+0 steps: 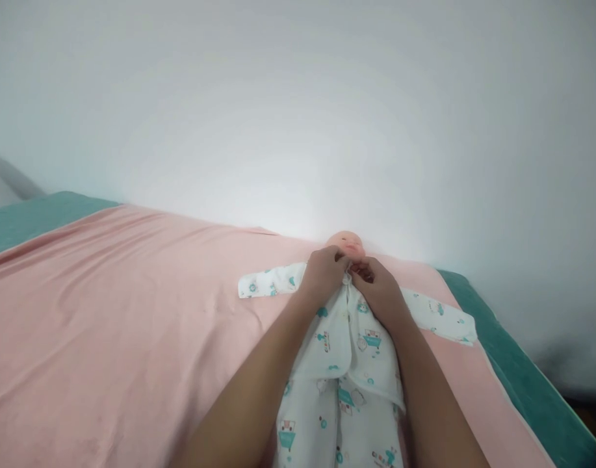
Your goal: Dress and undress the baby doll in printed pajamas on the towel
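A baby doll (350, 240) lies on its back, dressed in a white printed jacket (334, 338) with teal pictures. Its sleeves stretch out to both sides. Matching pants (310, 422) show below the jacket hem. Just under the doll's chin, my left hand (324, 270) pinches one side of the jacket's collar. My right hand (378, 286) is closed on the other side of the collar, close to the left. The fingers partly hide the neckline, and the fastening between them is too small to make out.
A pink blanket (132, 325) with soft folds lies under the doll. Teal fabric (526, 383) shows past its right edge and at the far left. Behind the doll's head rises a pale wall (298, 117).
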Demonstrator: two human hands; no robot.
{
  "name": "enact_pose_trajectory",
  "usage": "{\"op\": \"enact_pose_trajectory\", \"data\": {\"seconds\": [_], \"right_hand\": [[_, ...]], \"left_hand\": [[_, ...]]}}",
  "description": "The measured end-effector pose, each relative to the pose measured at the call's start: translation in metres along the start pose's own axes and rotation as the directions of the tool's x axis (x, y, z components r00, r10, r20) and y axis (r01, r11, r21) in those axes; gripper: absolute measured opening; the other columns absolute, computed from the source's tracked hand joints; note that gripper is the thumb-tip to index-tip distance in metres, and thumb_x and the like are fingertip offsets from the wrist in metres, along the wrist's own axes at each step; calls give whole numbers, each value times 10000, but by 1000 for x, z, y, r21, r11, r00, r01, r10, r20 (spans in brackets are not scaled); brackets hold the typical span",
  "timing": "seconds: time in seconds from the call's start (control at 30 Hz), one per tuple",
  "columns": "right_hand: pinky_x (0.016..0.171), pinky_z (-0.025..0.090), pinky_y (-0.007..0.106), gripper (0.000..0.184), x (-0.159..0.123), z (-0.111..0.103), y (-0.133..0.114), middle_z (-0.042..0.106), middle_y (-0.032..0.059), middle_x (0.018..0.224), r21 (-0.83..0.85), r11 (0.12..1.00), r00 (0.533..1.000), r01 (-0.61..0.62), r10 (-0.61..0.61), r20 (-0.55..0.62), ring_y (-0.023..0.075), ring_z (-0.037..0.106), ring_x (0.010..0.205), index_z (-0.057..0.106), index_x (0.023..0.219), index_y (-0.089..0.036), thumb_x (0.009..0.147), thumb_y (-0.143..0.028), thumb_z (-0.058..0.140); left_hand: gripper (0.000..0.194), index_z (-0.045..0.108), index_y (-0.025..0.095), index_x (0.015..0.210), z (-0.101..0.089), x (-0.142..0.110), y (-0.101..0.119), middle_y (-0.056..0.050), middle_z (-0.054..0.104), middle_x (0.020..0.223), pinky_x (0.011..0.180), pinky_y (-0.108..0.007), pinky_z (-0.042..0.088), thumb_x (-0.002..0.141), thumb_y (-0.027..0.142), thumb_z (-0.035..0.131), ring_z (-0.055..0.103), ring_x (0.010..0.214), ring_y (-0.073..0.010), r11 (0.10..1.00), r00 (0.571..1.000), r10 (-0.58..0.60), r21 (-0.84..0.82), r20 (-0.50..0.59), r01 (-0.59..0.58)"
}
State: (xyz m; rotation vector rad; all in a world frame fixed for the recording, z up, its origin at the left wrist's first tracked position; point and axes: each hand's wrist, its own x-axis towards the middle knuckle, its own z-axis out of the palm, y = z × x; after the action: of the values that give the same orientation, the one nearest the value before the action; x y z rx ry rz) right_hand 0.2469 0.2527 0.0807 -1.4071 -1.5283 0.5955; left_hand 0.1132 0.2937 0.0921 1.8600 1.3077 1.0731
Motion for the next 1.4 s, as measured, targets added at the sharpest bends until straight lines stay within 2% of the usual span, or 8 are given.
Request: {"op": "enact_pose_trajectory", "data": {"seconds": [0.07,0.2,0.4,0.57,0.7,0.97,1.27,1.4], "right_hand": [[704,455,322,307,1,1,1,663,23,867,-25,1000,1000,3,-3,14,169,564,743,628,1053,-194,782,-320,558],[661,434,302,336,1,1,1,629,5,841,-23,1000,999,-11,12,31,147,509,669,614,1078,-193,768,-308,560],[643,427,292,316,-1,-1,-4,593,-9,768,3,998,998,-63,63,15,147,508,656,622,1033,-185,775,-362,579],[649,424,293,298,-2,-1,-4,583,-13,739,-11,998,998,-66,65,-2,149,516,655,642,984,-192,767,-388,584],[669,428,298,281,-1,-1,-3,608,-8,765,-36,995,996,-88,87,-29,155,545,680,651,950,-199,767,-399,579],[713,451,323,243,0,0,-3,688,32,821,-81,995,998,-53,50,-50,188,598,754,673,854,-198,769,-398,562],[802,453,358,264,0,0,-3,682,60,914,-199,980,996,15,-33,-86,201,601,824,731,869,-212,808,-374,532],[833,445,359,266,0,-1,-4,668,55,916,-217,976,997,8,-23,-70,206,598,864,740,870,-225,825,-367,520]], "left_hand": [[153,680,181,883,1,0,1,-41,718,867,769,-283,481,814,296,606,631,813,-168,1000,1000,-15,-7,18,15],[253,657,189,1022,2,1,-3,-31,712,886,767,-268,482,773,183,611,638,828,-156,997,999,-33,-67,38,36],[311,653,164,1032,-1,-2,-9,-43,697,901,745,-261,490,721,168,640,637,819,-150,962,993,-81,-255,87,101],[243,682,158,972,-3,-4,-6,-50,702,891,771,-269,483,740,161,606,632,825,-157,985,994,-101,-139,35,105],[220,714,201,966,-3,-5,-4,-32,695,881,771,-274,480,793,198,577,624,812,-158,998,998,-51,-35,30,52],[276,722,224,1004,2,-1,-9,-74,649,990,901,-315,457,861,203,486,604,955,-201,971,998,19,237,52,-31],[185,689,191,826,2,-3,-6,-68,657,911,853,-319,461,840,223,507,602,870,-189,962,1000,11,274,-8,-9],[207,663,179,773,1,-4,-6,-74,652,886,808,-322,464,857,269,497,599,834,-191,951,1000,17,310,-14,-12]]}}
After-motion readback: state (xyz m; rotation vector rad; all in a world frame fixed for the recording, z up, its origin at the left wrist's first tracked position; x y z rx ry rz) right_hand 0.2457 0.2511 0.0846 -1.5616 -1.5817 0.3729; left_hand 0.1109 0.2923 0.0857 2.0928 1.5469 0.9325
